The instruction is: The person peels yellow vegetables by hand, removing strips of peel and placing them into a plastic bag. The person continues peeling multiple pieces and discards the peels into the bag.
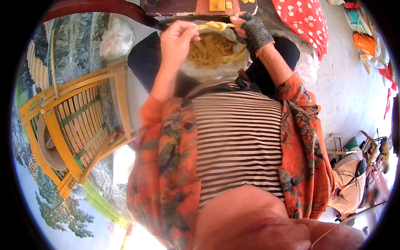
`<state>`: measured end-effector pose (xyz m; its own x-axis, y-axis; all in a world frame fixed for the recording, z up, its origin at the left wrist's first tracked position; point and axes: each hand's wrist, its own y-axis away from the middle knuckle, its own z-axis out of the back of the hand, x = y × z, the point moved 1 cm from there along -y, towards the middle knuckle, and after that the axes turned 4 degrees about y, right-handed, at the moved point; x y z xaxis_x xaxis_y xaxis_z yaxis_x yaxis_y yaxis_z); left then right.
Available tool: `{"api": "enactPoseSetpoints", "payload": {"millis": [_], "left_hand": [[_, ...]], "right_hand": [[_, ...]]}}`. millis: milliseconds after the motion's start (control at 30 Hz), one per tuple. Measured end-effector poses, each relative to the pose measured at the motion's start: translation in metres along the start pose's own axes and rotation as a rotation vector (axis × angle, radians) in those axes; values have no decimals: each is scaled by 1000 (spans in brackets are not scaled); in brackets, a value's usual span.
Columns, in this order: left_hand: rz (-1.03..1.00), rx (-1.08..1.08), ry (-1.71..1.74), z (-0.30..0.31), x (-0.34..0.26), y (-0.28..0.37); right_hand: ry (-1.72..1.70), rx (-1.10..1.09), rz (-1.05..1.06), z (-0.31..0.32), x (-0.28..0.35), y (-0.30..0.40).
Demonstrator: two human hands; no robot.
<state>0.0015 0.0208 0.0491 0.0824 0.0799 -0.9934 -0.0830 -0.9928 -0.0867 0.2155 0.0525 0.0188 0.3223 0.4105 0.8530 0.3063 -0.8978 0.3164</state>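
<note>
Between my two hands a yellowish strip with a knot or fold in its middle (217, 26) is stretched. My left hand (181, 32), bare, pinches its left end between thumb and fingers. My right hand (243, 25), in a dark grey fingerless glove or wrap, holds the other end. Under the strip, between my knees, a bag-lined container holds many similar yellowish strips (211, 51). Beyond the hands, a yellow block (217, 5) and small yellowish pieces lie on a pinkish cloth (204, 7) on a dark surface with a worn edge.
A slatted wooden chair (78, 115) stands at the left, near a clear plastic bag (117, 39). Red cloth with white flowers (304, 22) hangs at the upper right over plastic bags (307, 67). An orange packet (364, 44) lies farther right. Another person (350, 184) is at the lower right.
</note>
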Motion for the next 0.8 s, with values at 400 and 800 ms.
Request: {"api": "enactPoseSetpoints", "payload": {"millis": [400,800], "left_hand": [[-392,263,-1075,-35,16,0],[-785,264,-1339,37,38,-34]], "right_hand": [[817,-30,148,-20,-9,1],[841,-74,412,-54,-20,19]]}}
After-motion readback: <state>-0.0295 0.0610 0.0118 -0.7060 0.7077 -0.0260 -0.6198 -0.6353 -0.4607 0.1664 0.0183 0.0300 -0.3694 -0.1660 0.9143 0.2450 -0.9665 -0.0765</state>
